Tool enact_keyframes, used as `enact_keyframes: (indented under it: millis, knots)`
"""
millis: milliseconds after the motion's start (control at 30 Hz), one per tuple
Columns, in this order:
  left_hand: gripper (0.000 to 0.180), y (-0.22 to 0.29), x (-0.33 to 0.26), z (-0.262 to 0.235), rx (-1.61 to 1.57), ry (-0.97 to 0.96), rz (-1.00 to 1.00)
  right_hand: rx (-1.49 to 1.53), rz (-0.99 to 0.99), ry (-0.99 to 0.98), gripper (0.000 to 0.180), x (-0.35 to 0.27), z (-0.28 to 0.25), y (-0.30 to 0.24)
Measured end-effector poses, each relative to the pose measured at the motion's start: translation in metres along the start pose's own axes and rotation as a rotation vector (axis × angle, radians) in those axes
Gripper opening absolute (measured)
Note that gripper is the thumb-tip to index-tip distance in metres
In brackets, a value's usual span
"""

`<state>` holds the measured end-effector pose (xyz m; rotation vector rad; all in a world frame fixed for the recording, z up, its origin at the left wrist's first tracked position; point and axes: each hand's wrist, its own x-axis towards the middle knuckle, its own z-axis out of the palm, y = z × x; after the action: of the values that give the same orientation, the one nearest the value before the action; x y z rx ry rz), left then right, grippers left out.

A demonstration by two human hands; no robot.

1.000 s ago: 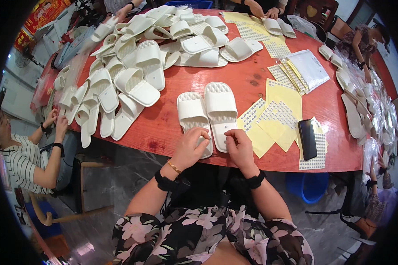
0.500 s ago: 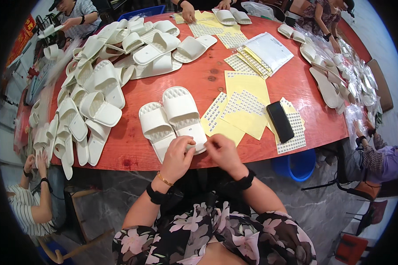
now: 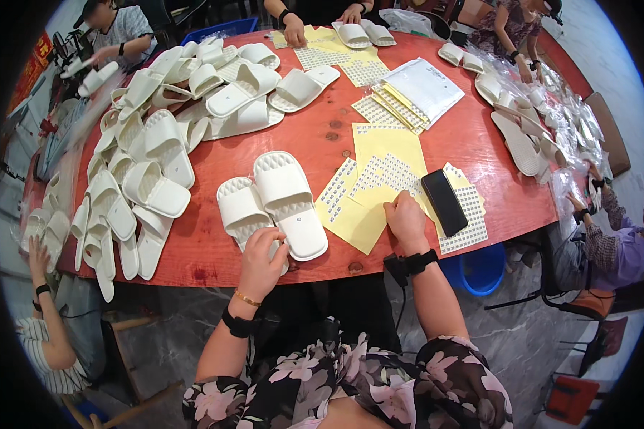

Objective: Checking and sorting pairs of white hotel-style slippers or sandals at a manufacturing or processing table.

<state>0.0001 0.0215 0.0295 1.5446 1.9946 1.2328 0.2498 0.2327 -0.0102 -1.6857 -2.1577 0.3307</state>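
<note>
Two white slippers (image 3: 275,204) lie side by side at the near edge of the red table (image 3: 322,143). The left hand (image 3: 261,259) rests on the left slipper's heel, fingers curled over it. The right hand (image 3: 406,218), fingers bent, presses on yellow sticker sheets (image 3: 379,179) just right of the slippers, beside a black phone (image 3: 444,201).

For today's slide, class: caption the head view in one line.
Left hand rests on a white slipper pair while right hand touches yellow sticker sheets on a red table.
</note>
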Motion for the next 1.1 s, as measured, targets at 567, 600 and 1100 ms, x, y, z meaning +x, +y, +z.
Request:
enact_keyframes:
  millis: [567,600,1100]
  knots:
    - [0.016,-0.012,-0.008,-0.006,0.014,0.016,-0.009,0.073,-0.062,-0.235,0.024,0.005,-0.009,0.007]
    - [0.016,-0.012,-0.008,-0.006,0.015,0.015,-0.010,-0.008,-0.076,-0.225,0.025,0.004,-0.010,0.005]
    - [0.022,-0.022,-0.001,-0.004,0.210,0.156,-0.013,0.295,0.037,-0.156,0.031,-0.001,-0.027,0.020]
